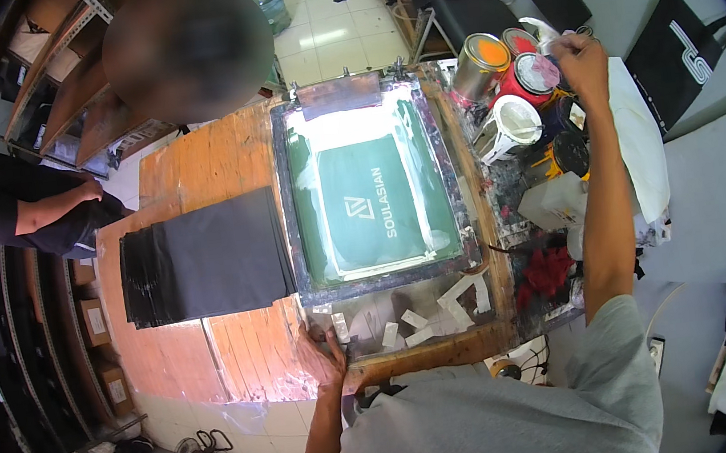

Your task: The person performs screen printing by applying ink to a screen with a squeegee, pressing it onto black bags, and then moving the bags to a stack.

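My left hand rests against the front edge of the wooden table, fingers apart and holding nothing. Stretched out to the far right, my right hand has its fingers bent together beside a crumpled white cloth or paper; what they hold, if anything, is hidden. Just below that hand is a can with a pinkish-white top. Between my arms a printing screen with green mesh and a pale design lies flat, hinged at its far end. A stack of black sheets lies left of it.
Ink cans crowd the right side: an orange-topped can, a white tub and a pale jug. A red rag lies nearer. Tape strips stick to the near board. Another person stands at the left by shelving.
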A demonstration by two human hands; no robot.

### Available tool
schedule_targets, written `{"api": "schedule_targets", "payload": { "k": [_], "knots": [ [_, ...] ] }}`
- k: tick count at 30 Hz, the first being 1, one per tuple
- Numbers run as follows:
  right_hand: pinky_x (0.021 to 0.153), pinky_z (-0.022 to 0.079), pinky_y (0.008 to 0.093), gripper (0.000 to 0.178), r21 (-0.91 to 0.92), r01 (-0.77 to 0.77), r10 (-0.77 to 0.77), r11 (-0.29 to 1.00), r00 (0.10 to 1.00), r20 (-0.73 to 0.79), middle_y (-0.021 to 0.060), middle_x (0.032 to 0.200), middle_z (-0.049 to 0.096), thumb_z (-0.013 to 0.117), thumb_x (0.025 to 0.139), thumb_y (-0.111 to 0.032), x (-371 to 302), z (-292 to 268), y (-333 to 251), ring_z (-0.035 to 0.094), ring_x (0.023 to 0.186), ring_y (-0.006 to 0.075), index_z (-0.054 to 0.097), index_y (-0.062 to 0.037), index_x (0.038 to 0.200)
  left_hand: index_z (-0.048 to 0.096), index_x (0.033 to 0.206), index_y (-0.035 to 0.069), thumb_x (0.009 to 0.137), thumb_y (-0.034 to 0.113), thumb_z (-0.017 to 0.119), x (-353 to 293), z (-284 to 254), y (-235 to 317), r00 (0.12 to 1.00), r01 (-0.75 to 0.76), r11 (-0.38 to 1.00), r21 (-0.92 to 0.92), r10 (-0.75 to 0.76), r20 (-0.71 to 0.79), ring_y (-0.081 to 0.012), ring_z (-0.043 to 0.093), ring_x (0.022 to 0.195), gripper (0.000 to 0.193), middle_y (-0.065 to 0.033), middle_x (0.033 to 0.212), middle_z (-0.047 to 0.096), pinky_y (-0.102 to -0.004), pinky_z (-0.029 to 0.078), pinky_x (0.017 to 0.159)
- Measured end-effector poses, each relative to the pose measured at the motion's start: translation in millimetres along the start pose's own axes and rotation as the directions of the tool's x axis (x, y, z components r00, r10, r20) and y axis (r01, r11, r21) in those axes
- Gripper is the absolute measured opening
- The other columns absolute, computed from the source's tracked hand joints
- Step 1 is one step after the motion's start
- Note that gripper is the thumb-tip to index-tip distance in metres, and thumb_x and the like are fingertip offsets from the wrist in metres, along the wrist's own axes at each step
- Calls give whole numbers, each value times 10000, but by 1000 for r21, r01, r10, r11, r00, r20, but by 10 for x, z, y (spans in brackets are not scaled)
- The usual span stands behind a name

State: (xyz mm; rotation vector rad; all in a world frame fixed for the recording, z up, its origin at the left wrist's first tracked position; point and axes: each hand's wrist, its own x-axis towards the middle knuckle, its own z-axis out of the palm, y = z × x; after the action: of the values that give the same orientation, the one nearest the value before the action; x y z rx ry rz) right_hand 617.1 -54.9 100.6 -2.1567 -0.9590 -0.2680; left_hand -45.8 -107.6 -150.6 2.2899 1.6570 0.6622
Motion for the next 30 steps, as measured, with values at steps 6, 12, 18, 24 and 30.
{"api": "schedule_targets", "payload": {
  "k": [6, 12, 18, 24, 30],
  "knots": [
    [790, 554, 345, 155, 250, -40, -34, 968, 957, 288, 139, 882, 771, 718, 813, -116, -1199, 1059, -718, 737, 832, 245, 807, -71, 932, 460, 1439, -66, 952, 233, 692, 22, -43, -36, 999, -33, 998, -57, 31, -29, -315, 597, 888, 617, -148, 967, 629, -446, 462, 850],
    [789, 567, 433, 167, -55, 83, -56, 995, 924, 378, 179, 928, 720, 709, 820, -192, -1778, 2209, -997, 723, 854, 335, 801, -91, 916, 473, 1430, -64, 941, 223, 710, 13, 5, -52, 999, 34, 987, -159, -35, 2, -304, 585, 861, 614, -122, 924, 612, -441, 451, 837],
    [841, 544, 457, 248, -189, 212, -114, 959, 896, 429, 174, 1111, 632, 692, 862, -104, -2167, 2343, -1067, 653, 1016, 360, 758, -49, 1094, 473, 1426, -70, 944, 231, 703, -6, 51, -59, 999, 17, 993, -120, -23, -47, -302, 578, 839, 613, -121, 894, 600, -451, 446, 818],
    [853, 489, 414, 511, 181, -11, 40, 983, 987, -158, 131, 1136, 592, 789, 848, -87, -2945, 933, -804, 607, 981, 276, 587, -18, 1312, 458, 1442, -81, 989, 320, 605, -3, -10, -44, 995, 71, 989, -129, -61, 83, -391, 602, 940, 623, -229, 1017, 618, -497, 457, 863],
    [1066, 409, 386, 885, 435, -374, 549, 819, 731, -405, 136, 1313, 546, 879, 781, -109, -3268, -40, -3, 509, 1226, 247, 360, -19, 1493, 466, 1432, -81, 982, 325, 639, -4, 37, -19, 1000, -1, 988, -155, 4, 21, -357, 594, 895, 630, -205, 1008, 606, -478, 454, 825]
  ]
}}
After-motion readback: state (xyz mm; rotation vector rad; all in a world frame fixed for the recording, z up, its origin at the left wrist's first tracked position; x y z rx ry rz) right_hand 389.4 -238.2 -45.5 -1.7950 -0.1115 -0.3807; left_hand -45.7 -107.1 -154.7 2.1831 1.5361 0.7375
